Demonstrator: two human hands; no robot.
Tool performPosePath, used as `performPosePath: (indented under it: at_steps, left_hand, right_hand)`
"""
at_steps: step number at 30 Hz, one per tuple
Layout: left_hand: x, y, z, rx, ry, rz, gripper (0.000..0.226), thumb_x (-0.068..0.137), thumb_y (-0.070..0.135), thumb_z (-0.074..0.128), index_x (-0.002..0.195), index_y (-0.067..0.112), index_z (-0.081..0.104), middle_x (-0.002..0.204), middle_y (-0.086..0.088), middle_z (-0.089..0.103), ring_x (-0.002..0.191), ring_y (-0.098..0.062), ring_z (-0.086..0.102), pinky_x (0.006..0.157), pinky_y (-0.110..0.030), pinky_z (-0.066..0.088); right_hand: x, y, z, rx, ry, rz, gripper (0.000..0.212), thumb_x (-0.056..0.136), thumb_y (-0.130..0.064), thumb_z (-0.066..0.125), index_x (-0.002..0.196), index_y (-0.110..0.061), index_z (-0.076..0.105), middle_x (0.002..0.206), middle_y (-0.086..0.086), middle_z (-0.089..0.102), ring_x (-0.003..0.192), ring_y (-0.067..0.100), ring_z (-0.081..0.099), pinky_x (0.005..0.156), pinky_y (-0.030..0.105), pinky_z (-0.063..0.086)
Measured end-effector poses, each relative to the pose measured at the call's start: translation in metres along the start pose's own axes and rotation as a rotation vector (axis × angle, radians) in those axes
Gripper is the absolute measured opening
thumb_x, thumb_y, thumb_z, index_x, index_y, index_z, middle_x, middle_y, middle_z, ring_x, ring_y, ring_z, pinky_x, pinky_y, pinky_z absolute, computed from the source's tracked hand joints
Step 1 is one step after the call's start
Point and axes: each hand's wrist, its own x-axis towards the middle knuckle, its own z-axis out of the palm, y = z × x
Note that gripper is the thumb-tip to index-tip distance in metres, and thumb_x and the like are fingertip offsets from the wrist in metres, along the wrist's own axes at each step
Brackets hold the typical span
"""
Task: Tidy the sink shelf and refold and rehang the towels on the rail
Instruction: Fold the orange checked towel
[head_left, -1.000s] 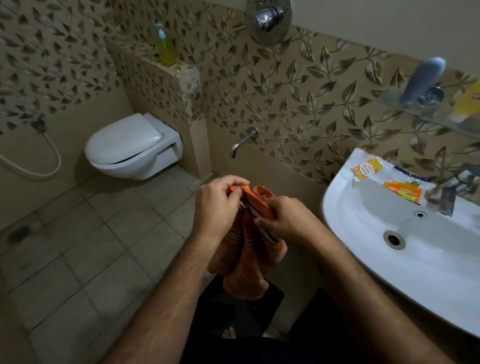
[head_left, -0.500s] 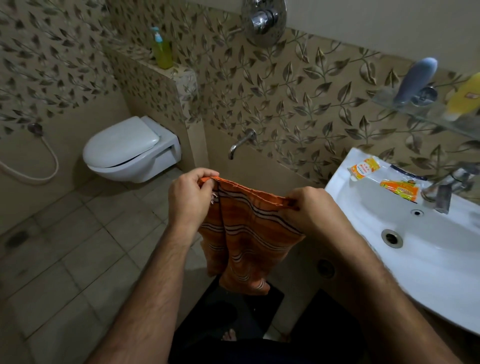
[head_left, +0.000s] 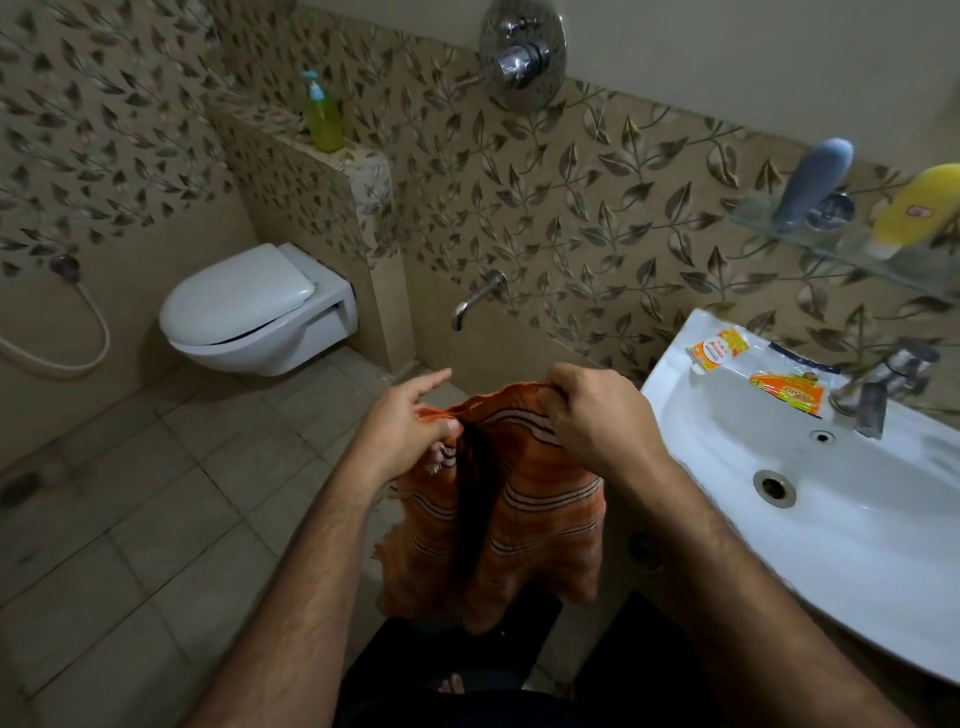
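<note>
An orange striped towel (head_left: 524, 525) hangs in front of me, held by its top edge. My left hand (head_left: 402, 431) pinches the left part of that edge, with the forefinger sticking out. My right hand (head_left: 589, 415) grips the right part in a fist. The cloth sags in loose folds with a dark crease down the middle. A glass sink shelf (head_left: 852, 254) on the right wall carries a grey-blue bottle (head_left: 813, 182) and a yellow bottle (head_left: 917, 213). No towel rail is in view.
A white sink (head_left: 810, 514) stands at the right, with a tap (head_left: 883, 384) and two orange sachets (head_left: 717, 351) (head_left: 787, 389) on its rim. A white toilet (head_left: 254, 312) is at the back left, a green soap bottle (head_left: 322, 114) on the ledge above. Tiled floor lies left.
My hands first spread the bunched towel wide, then came closer together again. The towel's top edge now sags between them and the cloth has folded down its middle.
</note>
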Motion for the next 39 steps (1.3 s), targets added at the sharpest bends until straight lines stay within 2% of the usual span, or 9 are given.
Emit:
performPosePath:
  at_steps: [4,7,9,13,18,25,30,35,39]
  left_hand:
    - [-0.007,0.020,0.018,-0.148,-0.185,0.089,0.073,0.086,-0.004,0.066,0.143,0.034,0.042,0.063,-0.001,0.063,0.051,-0.012,0.059,0.054,-0.023,0.052]
    - [0.004,0.022,0.038,-0.002,-0.121,0.140,0.057,0.082,0.000,0.065,0.127,0.033,0.062,0.060,0.013,0.063,0.062,-0.010,0.062,0.063,-0.024,0.051]
    - [0.012,0.021,0.045,0.077,-0.044,0.136,0.042,0.082,0.005,0.067,0.114,0.032,0.071,0.086,0.016,0.072,0.087,-0.006,0.067,0.081,-0.028,0.055]
    - [0.016,0.018,0.048,0.069,-0.228,0.188,0.059,0.089,-0.001,0.058,0.133,0.038,0.056,0.134,0.010,0.061,0.124,-0.005,0.053,0.107,-0.030,0.044]
    - [0.018,0.018,0.052,0.034,-0.258,0.207,0.033,0.090,0.004,0.063,0.087,0.035,0.073,0.086,0.013,0.074,0.086,-0.003,0.069,0.075,-0.024,0.053]
    - [0.022,0.024,0.060,0.141,0.041,0.192,0.024,0.083,0.019,0.070,0.071,0.039,0.070,0.075,0.019,0.071,0.077,-0.002,0.067,0.069,-0.025,0.053]
    - [0.017,0.038,0.051,0.164,0.166,0.114,0.023,0.082,0.011,0.063,0.080,0.031,0.074,0.073,0.017,0.070,0.072,-0.004,0.068,0.069,-0.024,0.056]
    - [0.014,0.048,0.041,0.157,0.173,0.121,0.025,0.083,0.006,0.061,0.091,0.026,0.074,0.065,0.011,0.069,0.052,-0.001,0.066,0.061,-0.021,0.055]
    - [0.017,0.050,0.031,0.182,0.157,0.137,0.026,0.082,0.002,0.061,0.091,0.023,0.074,0.066,0.015,0.067,0.051,0.001,0.065,0.056,-0.015,0.052]
  right_hand:
    - [0.001,-0.007,0.002,-0.045,-0.050,-0.064,0.023,0.095,-0.034,0.047,0.085,-0.017,0.058,0.084,0.005,0.066,0.083,0.030,0.061,0.061,0.034,0.042]
    - [-0.001,-0.012,0.004,-0.063,-0.057,-0.118,0.020,0.094,-0.031,0.048,0.085,-0.019,0.060,0.084,0.006,0.067,0.082,0.030,0.061,0.060,0.035,0.043]
    - [-0.002,-0.013,0.004,-0.068,-0.061,-0.140,0.021,0.095,-0.031,0.048,0.090,-0.018,0.063,0.084,0.005,0.067,0.080,0.029,0.062,0.061,0.035,0.044]
    - [-0.005,-0.009,-0.002,-0.050,-0.132,-0.219,0.022,0.093,-0.030,0.051,0.107,-0.023,0.067,0.090,0.001,0.070,0.082,0.023,0.065,0.068,0.037,0.053]
    - [-0.004,-0.003,-0.010,-0.108,-0.186,-0.212,0.014,0.094,-0.028,0.051,0.092,-0.022,0.063,0.082,0.000,0.064,0.079,0.021,0.061,0.064,0.034,0.047]
    - [-0.005,0.003,-0.014,0.073,-0.106,-0.099,0.018,0.090,-0.030,0.063,0.104,-0.020,0.064,0.087,-0.002,0.069,0.083,0.018,0.066,0.070,0.035,0.054]
    - [-0.020,0.007,-0.027,0.432,0.291,-0.056,0.043,0.078,-0.024,0.080,0.116,-0.019,0.063,0.103,-0.004,0.067,0.094,0.009,0.064,0.082,0.031,0.056]
    - [-0.009,0.025,0.000,0.504,-0.160,0.087,0.118,0.059,-0.034,0.093,0.153,-0.026,0.022,0.137,0.000,0.051,0.123,0.014,0.050,0.104,0.034,0.044]
    - [0.007,0.043,0.013,0.806,-0.077,0.222,0.127,0.051,-0.043,0.087,0.155,-0.030,0.014,0.123,0.003,0.053,0.112,0.015,0.055,0.094,0.030,0.046]
